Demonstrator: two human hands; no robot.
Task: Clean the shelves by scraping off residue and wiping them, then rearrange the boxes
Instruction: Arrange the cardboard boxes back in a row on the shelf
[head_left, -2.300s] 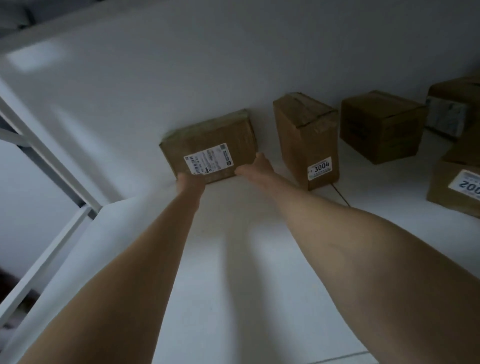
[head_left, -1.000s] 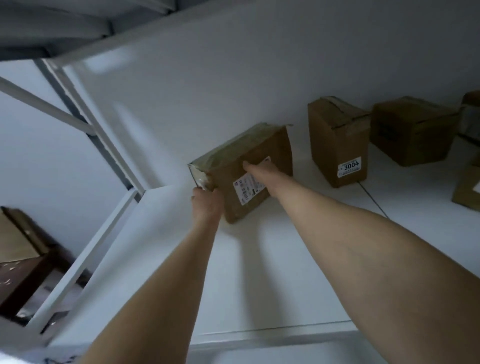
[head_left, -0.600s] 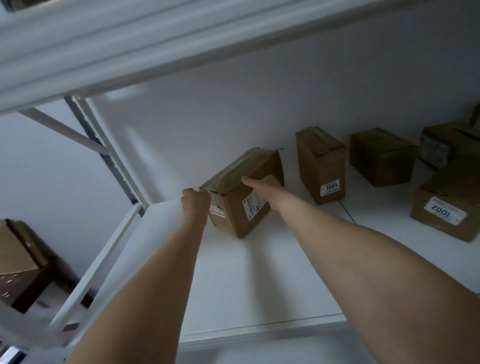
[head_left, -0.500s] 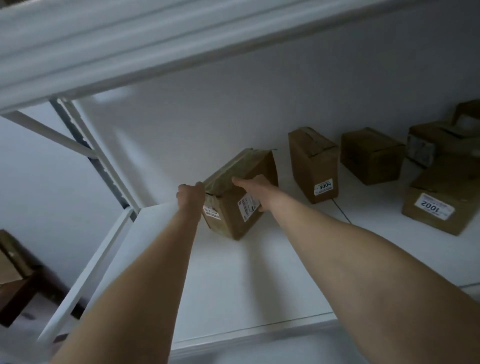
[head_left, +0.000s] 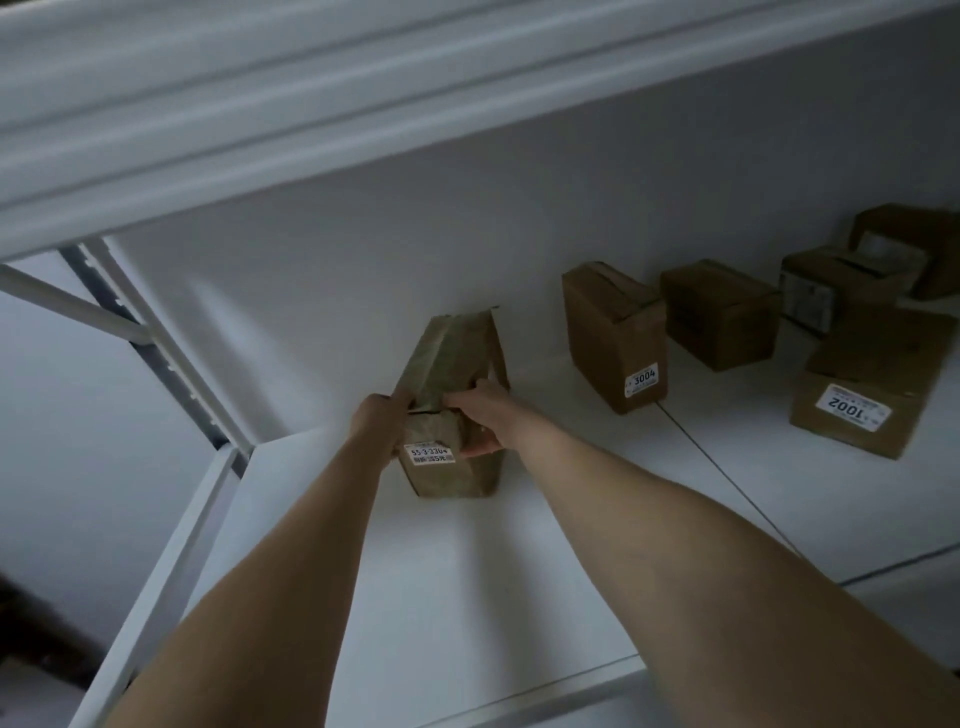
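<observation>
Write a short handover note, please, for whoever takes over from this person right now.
The left hand grips the taped cardboard box at its left edge; the right hand grips its right side. The box stands on the white shelf near the left end, small labelled end facing out. To its right sit box 3004 and box 1002, with three more boxes behind. No scraper or cloth is in view, so the cleaning cannot be judged. Left: release this box and arrange the rest.

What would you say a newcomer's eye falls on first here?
The left hand and right hand grip a taped box near the left end of the shelf. To its right, the 3004 box and others line the back wall; the 1002 box sits nearer the front.
</observation>
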